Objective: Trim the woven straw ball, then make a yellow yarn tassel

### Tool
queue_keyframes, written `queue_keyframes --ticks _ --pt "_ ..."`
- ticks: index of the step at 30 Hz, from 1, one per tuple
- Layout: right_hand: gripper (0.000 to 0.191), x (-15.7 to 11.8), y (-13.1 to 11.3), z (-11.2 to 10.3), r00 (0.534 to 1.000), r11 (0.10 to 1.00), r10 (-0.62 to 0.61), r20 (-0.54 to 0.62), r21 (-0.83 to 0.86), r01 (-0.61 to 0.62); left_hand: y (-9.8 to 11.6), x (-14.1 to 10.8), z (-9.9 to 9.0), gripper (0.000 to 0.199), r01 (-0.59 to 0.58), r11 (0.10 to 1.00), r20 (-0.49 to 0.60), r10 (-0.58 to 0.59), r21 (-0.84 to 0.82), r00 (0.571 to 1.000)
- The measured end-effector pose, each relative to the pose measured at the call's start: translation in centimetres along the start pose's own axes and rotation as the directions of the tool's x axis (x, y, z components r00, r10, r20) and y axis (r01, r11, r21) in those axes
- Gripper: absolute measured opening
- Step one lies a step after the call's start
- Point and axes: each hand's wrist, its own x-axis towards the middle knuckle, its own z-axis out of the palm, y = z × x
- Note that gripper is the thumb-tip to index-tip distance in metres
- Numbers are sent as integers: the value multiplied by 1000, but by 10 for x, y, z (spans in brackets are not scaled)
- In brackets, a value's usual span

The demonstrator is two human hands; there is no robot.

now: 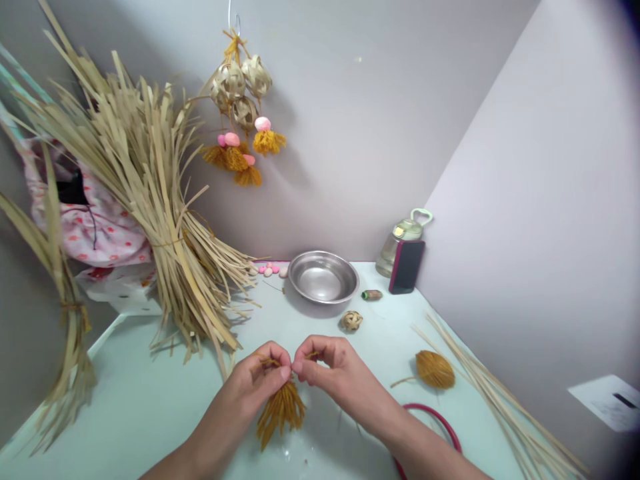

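A mustard-yellow yarn tassel (281, 412) hangs fringe-down over the table, below my two hands. My left hand (257, 379) is closed, pinching the tassel's top between thumb and forefinger. My right hand (336, 368) is closed too, its fingertips meeting the left ones. A short bit of yarn shows at its curled forefinger, so it pinches a strand there. The exact spot where the strands meet is covered by the fingertips. Beyond the hands sits a small woven straw ball (351, 321). To the right lies a wound ball of the same yarn (435, 370).
A metal bowl (324, 293) stands at the back, near pink beads (269, 269), a thread spool (372, 295), a phone (407, 267) and a bottle (386, 257). Straw bundles (170, 220) lean left; loose strips (493, 407) and a red ring (440, 417) lie right. Woven ornaments (231, 81) hang above.
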Motion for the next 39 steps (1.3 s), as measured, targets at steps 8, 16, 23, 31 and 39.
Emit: queue_keyframes --ticks 8,16,23,31,39 --pt "13 -3 -7 3 998 998 64 12 -29 -64 1 -1 1 19 5 998 -7 -5 -62 1000" --pt "6 -5 -9 4 998 995 59 7 -81 -59 6 -3 5 23 58 989 -23 -62 -137 998" --pt "7 -4 -7 5 999 997 37 -2 -65 -37 1 -2 3 25 7 998 -8 -8 -67 1000" --pt "6 -5 -5 3 1000 998 19 -17 -60 -20 -3 2 -2 25 -6 1000 52 7 -16 999" --pt "7 -4 -5 4 1000 998 10 -1 -63 -10 2 -1 1 26 16 991 -8 -17 -134 1000"
